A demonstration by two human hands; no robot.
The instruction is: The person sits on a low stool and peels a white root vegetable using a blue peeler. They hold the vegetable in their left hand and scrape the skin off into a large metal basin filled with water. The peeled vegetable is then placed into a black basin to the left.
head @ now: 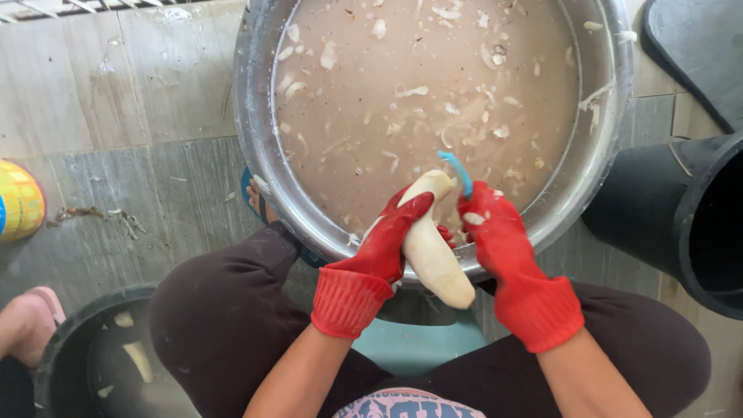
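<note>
- A wide round steel basin (255, 155) sits on the grey tiled floor (101, 116), full of murky brownish water (433, 70) with pale peel scraps floating in it.
- A black plastic bucket (658, 217) stands to the right of the basin, and another dark tub (70, 340) with peelings in water lies at lower left.
- A long, pale, peeled root (433, 259) is held tilted over the basin's near rim, just above the water.
- The left hand (387, 240), in a red rubber glove, has its fingers (410, 207) wrapped tightly round the root's middle.
- The right hand (499, 232), also in a red glove, is closed on a small blue-handled peeler (458, 169), which touches the root's upper end.
</note>
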